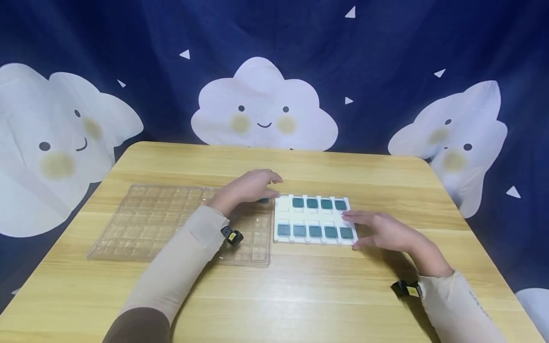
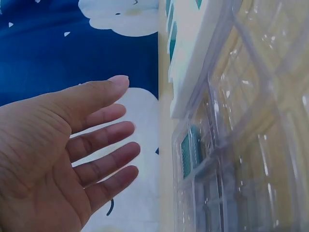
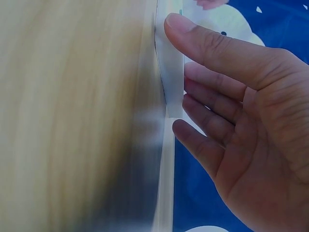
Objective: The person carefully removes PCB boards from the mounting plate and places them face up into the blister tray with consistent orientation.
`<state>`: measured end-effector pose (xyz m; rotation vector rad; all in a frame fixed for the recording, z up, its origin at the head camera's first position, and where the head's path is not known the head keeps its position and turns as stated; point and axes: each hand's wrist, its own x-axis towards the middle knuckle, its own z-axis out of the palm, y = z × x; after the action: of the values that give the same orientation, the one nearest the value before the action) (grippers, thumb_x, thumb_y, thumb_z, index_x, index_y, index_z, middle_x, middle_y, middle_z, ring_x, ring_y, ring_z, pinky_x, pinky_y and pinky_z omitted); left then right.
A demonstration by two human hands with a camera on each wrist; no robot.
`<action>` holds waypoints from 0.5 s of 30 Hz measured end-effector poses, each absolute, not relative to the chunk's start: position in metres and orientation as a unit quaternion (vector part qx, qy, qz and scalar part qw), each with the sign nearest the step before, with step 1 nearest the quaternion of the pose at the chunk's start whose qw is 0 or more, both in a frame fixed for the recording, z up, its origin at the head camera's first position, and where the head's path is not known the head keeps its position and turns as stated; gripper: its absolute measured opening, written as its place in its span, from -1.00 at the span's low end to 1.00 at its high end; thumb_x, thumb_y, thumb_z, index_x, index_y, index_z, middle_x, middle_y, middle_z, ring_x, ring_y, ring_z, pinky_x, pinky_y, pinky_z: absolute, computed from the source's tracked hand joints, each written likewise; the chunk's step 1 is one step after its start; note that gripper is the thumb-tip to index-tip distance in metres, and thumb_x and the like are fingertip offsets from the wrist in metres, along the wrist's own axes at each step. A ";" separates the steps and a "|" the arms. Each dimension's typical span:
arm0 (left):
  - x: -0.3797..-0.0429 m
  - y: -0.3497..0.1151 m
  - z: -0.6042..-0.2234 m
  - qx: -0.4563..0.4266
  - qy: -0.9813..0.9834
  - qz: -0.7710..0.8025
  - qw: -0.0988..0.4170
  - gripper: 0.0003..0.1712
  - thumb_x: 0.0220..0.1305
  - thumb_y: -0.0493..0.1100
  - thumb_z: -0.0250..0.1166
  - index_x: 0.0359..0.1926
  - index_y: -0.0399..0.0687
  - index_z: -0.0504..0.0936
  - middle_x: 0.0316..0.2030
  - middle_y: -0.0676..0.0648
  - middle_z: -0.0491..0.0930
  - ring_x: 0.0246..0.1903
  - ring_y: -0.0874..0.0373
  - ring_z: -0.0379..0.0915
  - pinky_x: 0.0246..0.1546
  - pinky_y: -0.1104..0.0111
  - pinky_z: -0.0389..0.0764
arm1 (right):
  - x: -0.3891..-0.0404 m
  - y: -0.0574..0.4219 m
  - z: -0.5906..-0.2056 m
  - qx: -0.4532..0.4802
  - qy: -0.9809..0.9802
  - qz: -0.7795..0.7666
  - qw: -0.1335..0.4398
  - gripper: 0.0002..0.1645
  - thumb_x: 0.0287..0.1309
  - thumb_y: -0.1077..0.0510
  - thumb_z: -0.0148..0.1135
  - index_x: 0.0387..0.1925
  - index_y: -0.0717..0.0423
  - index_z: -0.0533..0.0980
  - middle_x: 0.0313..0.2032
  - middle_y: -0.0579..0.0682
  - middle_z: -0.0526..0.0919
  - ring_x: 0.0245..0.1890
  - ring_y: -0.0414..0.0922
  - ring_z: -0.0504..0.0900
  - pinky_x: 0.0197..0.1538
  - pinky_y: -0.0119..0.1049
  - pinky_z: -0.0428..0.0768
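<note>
A white tray point(image 1: 316, 216) holds two rows of green square chips point(image 1: 315, 231); the back row's leftmost slot is bare. My left hand point(image 1: 253, 186) hovers over the back right corner of a clear plastic tray point(image 1: 146, 219), fingers apart and nothing between them. Below it, a green chip point(image 2: 187, 154) stands in a corner compartment of the clear tray. My right hand point(image 1: 383, 231) rests at the white tray's right end. Its thumb point(image 3: 193, 34) lies against the tray's front side, with relaxed fingers point(image 1: 356, 217) reaching over the right edge.
The clear tray's many compartments spread left under my left forearm, its right edge right beside the white tray. Both lie on a wooden table point(image 1: 300, 295). A dark blue curtain point(image 1: 266, 28) with clouds hangs behind it.
</note>
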<state>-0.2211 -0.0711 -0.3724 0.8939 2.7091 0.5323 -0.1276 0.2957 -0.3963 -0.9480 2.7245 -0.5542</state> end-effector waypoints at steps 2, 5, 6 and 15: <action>-0.221 -0.067 -0.373 0.314 0.925 0.181 0.116 -0.44 0.35 0.02 0.27 0.29 -0.07 0.48 0.19 -0.08 0.49 0.18 0.03 0.40 0.26 0.19 0.37 | -0.128 0.296 -0.396 -0.322 0.923 -0.187 0.103 -0.15 -0.03 -0.06 0.51 0.30 0.12 0.44 0.29 0.07 0.45 0.28 0.11 0.40 0.26 0.09 0.39; -0.220 -0.060 -0.374 0.328 0.919 0.184 0.114 -0.44 0.35 0.03 0.27 0.29 -0.09 0.48 0.21 -0.09 0.48 0.21 0.02 0.38 0.28 0.20 0.34 | -0.128 0.295 -0.395 -0.318 0.923 -0.187 0.108 -0.14 -0.03 -0.08 0.51 0.30 0.11 0.44 0.30 0.07 0.44 0.29 0.12 0.38 0.26 0.09 0.38; -0.219 -0.058 -0.375 0.331 0.918 0.188 0.116 -0.44 0.34 0.02 0.27 0.28 -0.10 0.49 0.22 -0.10 0.48 0.21 0.01 0.38 0.29 0.20 0.33 | -0.128 0.295 -0.395 -0.317 0.923 -0.188 0.110 -0.14 -0.03 -0.08 0.51 0.30 0.10 0.44 0.30 0.07 0.44 0.29 0.12 0.38 0.27 0.09 0.37; -0.216 -0.042 -0.380 0.340 0.906 0.208 0.143 -0.44 0.32 -0.01 0.31 0.26 -0.12 0.50 0.25 -0.09 0.46 0.27 0.03 0.33 0.32 0.24 0.29 | -0.128 0.296 -0.396 -0.313 0.923 -0.191 0.114 -0.13 -0.01 -0.12 0.49 0.31 0.09 0.43 0.31 0.06 0.43 0.30 0.13 0.37 0.28 0.10 0.36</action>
<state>-0.2155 -0.0419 -0.3798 0.9806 2.6127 0.5985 -0.1281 0.2960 -0.3964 -0.9177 2.7069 -0.5605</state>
